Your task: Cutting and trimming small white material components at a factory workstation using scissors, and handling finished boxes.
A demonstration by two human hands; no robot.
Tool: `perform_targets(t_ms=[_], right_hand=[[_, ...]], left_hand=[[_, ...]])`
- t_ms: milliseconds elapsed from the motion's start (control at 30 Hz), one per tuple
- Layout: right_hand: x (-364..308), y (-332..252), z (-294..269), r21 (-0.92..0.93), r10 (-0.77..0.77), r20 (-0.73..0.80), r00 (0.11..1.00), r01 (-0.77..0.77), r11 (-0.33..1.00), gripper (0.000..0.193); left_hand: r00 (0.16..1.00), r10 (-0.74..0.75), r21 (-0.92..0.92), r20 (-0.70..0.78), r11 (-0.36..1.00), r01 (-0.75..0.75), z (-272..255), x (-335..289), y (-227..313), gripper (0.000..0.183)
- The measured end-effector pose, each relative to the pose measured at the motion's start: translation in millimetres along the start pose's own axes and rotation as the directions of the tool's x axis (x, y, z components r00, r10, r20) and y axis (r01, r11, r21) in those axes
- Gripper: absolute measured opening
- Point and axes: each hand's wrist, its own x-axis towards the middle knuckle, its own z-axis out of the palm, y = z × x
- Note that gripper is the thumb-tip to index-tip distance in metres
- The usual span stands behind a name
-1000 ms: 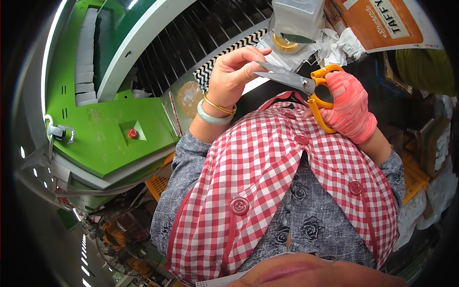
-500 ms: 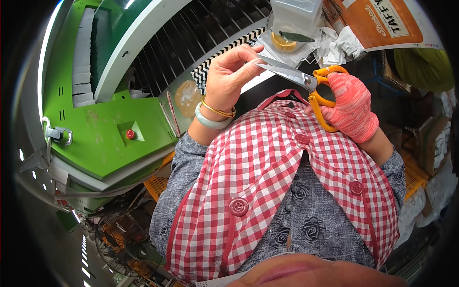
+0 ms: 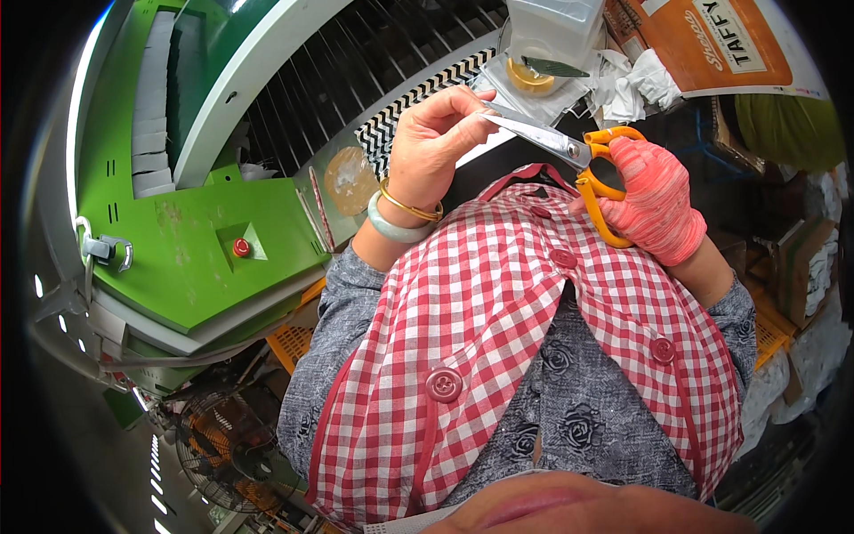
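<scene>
My right hand (image 3: 656, 200), in a pink knitted glove, is closed round the orange handles of a pair of scissors (image 3: 544, 135). The blades point left and stand slightly apart, their tips by the fingertips of my left hand (image 3: 436, 138). That hand is bare, thumb and index finger pinched together. Whatever lies between them, if anything, is too small to make out. On the left wrist are a gold bangle and a pale green one. Both hands are raised in front of my red-and-white checked apron (image 3: 498, 294).
At the left stands a green machine (image 3: 178, 267) with a red button (image 3: 241, 247). Beyond my hands are a rack of dark bars (image 3: 329, 80), a zigzag-patterned strip (image 3: 378, 125), a clear plastic container (image 3: 556, 31), crumpled white material (image 3: 654, 80) and an orange-and-white package (image 3: 729, 44).
The scissor blades have come closer together. My left hand has shifted very slightly right, still pinched; the right hand keeps its grip in nearly the same place.
</scene>
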Motion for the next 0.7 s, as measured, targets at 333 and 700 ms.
perform_targets(t_ms=[333,700], right_hand=[[-1,4,1,0.010,-0.002,0.002,1.000,0.002,1.000,0.045],[-7,8,1,0.100,0.045,0.026,0.999,-0.047,0.994,0.042]], left_hand=[[0.999,0.024,0.037,-0.032,0.999,-0.022,1,-1,-4,0.007],[0.997,-0.024,-0.016,-0.073,1.000,0.023,6,-2,-5,0.006]])
